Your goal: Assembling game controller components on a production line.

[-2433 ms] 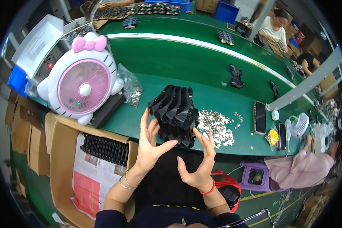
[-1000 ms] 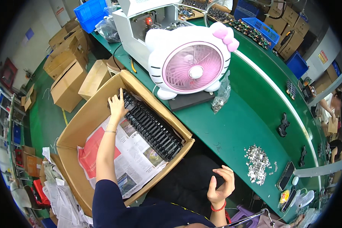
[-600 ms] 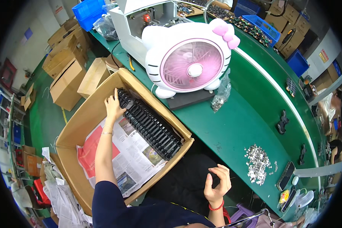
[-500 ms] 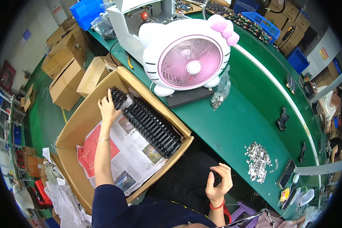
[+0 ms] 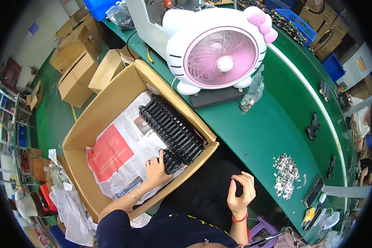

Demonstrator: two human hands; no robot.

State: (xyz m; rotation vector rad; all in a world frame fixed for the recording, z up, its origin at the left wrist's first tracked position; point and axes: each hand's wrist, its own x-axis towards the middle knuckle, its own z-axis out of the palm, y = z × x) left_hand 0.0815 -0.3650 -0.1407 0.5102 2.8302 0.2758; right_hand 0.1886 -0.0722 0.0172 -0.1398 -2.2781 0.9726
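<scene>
Inside a cardboard box [image 5: 82, 133], a long row of ribbed black plastic parts [image 5: 171, 124] lies against the wall nearest the bench, on newspaper [image 5: 126, 134]. My left hand [image 5: 156, 172] is closed around a short bunch of the same black parts [image 5: 172, 162], low in the box beside the near end of the row. The palm side and some of the fingers' grip are hidden. My right hand [image 5: 242, 193], with a red bracelet, hovers over my lap by the bench edge. Its fingers curl loosely, with nothing seen in them.
On the green bench [image 5: 235, 128] stand a white and pink cat-shaped fan [image 5: 221, 64], a bag of small metal parts [image 5: 252, 97] and a pile of silvery pieces [image 5: 286, 175]. Two black parts [image 5: 313, 126] lie farther right. Empty-looking cartons [image 5: 76, 78] sit on the floor at left.
My left hand has carried the bunch of black parts from the far end of the row to beside its near end. My right hand's fingers have drawn slightly closer together. The view has shifted.
</scene>
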